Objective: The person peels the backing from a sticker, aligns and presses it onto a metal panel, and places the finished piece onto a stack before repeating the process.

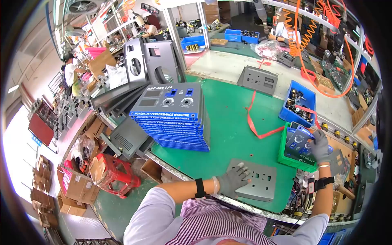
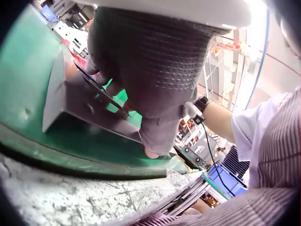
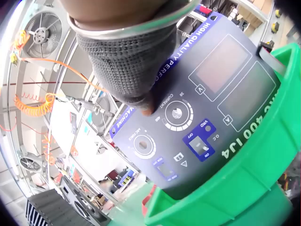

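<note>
My gloved left hand (image 1: pixel 234 177) rests flat on a grey metal panel (image 1: pixel 257 179) with cut-outs, lying at the near edge of the green table (image 1: pixel 232 122). In the left wrist view the left hand (image 2: pixel 150 70) covers the grey panel (image 2: pixel 75 101) from above. My gloved right hand (image 1: pixel 319 146) reaches into a green bin (image 1: pixel 286 157) and pinches a dark blue faceplate label (image 1: pixel 297 143). Up close, the right hand (image 3: pixel 131 66) has its thumb tip on the printed label (image 3: pixel 211 108), which stands tilted in the green bin (image 3: pixel 244 188).
A tall stack of labelled grey panels (image 1: pixel 175 112) stands mid-table, bare panels (image 1: pixel 141 61) lean behind it. A blue bin of parts (image 1: pixel 298 102), a red strap (image 1: pixel 255 122) and another grey panel (image 1: pixel 258 79) lie beyond. Cartons and a red stool (image 1: pixel 116 171) crowd the floor at left.
</note>
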`<control>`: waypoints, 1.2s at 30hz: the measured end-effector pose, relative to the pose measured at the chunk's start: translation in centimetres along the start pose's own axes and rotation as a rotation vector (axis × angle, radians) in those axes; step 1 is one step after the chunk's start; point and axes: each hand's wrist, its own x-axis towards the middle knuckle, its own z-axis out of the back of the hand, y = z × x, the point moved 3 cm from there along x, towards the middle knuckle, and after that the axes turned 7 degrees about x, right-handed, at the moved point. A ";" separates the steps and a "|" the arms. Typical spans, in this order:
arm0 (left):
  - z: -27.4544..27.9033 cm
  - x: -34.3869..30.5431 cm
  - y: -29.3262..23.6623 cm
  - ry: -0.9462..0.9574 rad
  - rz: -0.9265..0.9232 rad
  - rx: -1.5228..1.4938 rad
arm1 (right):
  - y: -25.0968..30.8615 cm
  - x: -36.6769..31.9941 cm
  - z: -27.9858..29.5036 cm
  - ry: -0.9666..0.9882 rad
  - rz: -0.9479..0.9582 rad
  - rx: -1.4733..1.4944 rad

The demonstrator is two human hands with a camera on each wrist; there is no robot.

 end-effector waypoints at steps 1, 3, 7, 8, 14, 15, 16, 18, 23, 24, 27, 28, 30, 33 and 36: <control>-0.2 -0.1 0.2 0.013 -0.015 0.024 | -0.6 -0.1 0.6 0.015 -0.032 0.134; -0.7 -0.4 0.7 -0.024 -0.021 0.009 | -0.5 -0.1 2.9 0.043 -0.097 0.404; 0.0 -1.1 0.0 -0.232 0.061 -0.281 | 4.3 -2.1 6.8 -0.441 -0.189 0.975; 0.5 -1.2 -0.5 -0.322 0.102 -0.425 | 4.9 -2.9 6.8 -0.486 -0.258 0.963; 5.1 -3.7 -4.6 -0.702 -0.010 -1.265 | 14.0 -9.3 -0.9 -0.496 -0.523 1.268; 5.3 -4.2 -5.0 -0.711 0.005 -1.236 | 14.6 -10.2 -2.3 -0.446 -0.573 1.361; 6.0 -4.8 -5.3 -0.713 0.053 -1.300 | 15.1 -10.6 -3.3 -0.515 -0.612 1.476; 5.4 -5.4 -5.2 -0.699 0.180 -1.331 | 15.7 -11.5 -3.9 -0.349 -0.569 1.035; 5.3 -5.8 -4.0 -0.845 0.241 -1.123 | 25.4 -13.0 -0.8 -0.080 0.073 0.593; 5.2 -5.5 -4.3 -0.943 0.093 -1.160 | 26.0 -14.8 -2.7 0.073 -0.023 1.002; 4.9 -5.1 -5.3 -0.909 0.168 -1.333 | 26.7 -16.2 -2.4 0.438 -0.394 1.346; 4.7 -5.1 -5.4 -0.665 0.186 -1.582 | 26.5 -16.4 -2.6 0.435 -0.467 1.419; 4.8 -4.8 -5.3 -0.633 0.085 -1.612 | 26.3 -17.4 -3.5 0.429 -0.618 1.569; 4.6 -4.6 -5.6 -0.579 -0.006 -1.712 | 25.8 -17.9 -4.5 0.483 -0.691 1.653; 4.5 -4.2 -5.6 -0.523 -0.011 -1.843 | 26.0 -17.4 -3.9 0.486 -0.704 1.661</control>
